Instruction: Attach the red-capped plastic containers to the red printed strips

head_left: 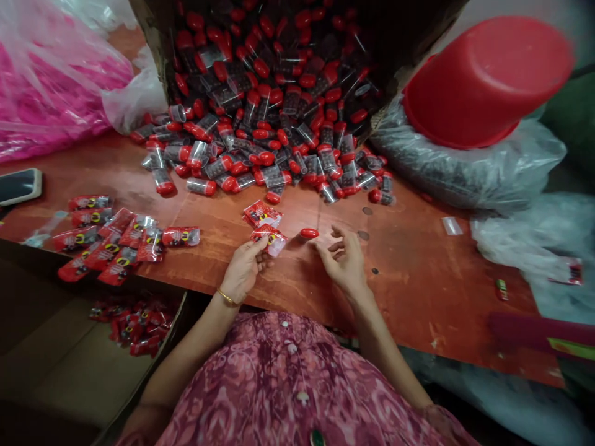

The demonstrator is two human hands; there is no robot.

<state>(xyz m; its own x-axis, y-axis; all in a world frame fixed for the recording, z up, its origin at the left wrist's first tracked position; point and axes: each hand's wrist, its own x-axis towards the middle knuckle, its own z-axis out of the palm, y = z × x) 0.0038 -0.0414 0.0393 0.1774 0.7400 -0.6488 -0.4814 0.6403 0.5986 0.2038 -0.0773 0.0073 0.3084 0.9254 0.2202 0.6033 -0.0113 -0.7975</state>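
My left hand (242, 269) pinches a red printed plastic packet (272, 238) with a clear end. Just beyond it, more red packets (260, 214) lie on the table. A glossy red oval piece (309, 233), perhaps the cap of a tube, is beside my right thumb; whether they touch, I cannot tell. My right hand (344, 263) hovers at the table with fingers half curled and apart, nothing visible between them. Farther back, a big heap of clear tubes with red ends (264, 148) spills out of a dark carton.
Filled red packets (111, 248) lie at the left, above an open cardboard box (69, 371) holding more. A phone (21, 186) rests at the left edge. Plastic bags with pink pieces (51, 93) stand behind. At right, a red bucket (483, 80) sits on a filled bag (455, 176).
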